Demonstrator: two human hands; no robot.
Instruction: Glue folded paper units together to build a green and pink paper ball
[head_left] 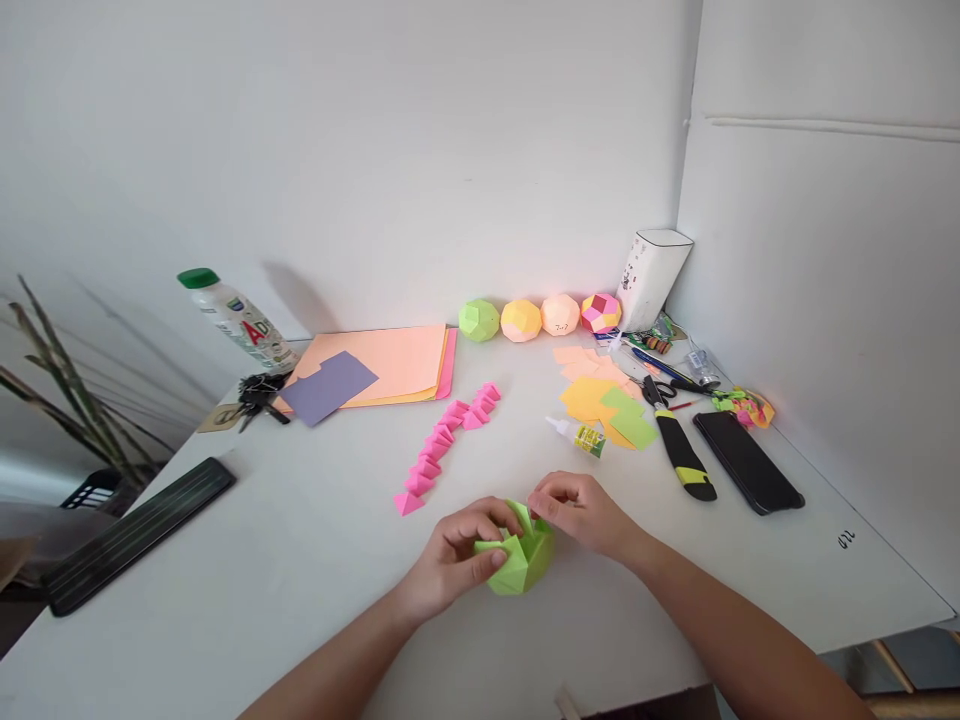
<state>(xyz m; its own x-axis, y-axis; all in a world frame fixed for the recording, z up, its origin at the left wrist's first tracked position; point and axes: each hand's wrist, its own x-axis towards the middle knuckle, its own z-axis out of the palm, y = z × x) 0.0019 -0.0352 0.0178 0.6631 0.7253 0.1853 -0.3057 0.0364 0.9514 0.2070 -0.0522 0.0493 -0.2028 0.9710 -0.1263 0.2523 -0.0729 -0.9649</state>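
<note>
White tabletop (300, 530), faceted green paper shell (516, 574) in the pinch of left grip (457, 552) and right grip (586, 512)

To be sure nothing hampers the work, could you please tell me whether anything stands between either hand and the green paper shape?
Nothing visible does: the left hand holds the green paper shape, and the right hand is at its open top. The small bottle lies beyond.

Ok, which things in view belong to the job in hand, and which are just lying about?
Likely the job's:
green faceted paper shape, being held
yellow-labelled nozzle bottle
pink folded paper pieces

Probably just lying about:
black rectangular phone
green-capped white plastic bottle
long black bar
</note>
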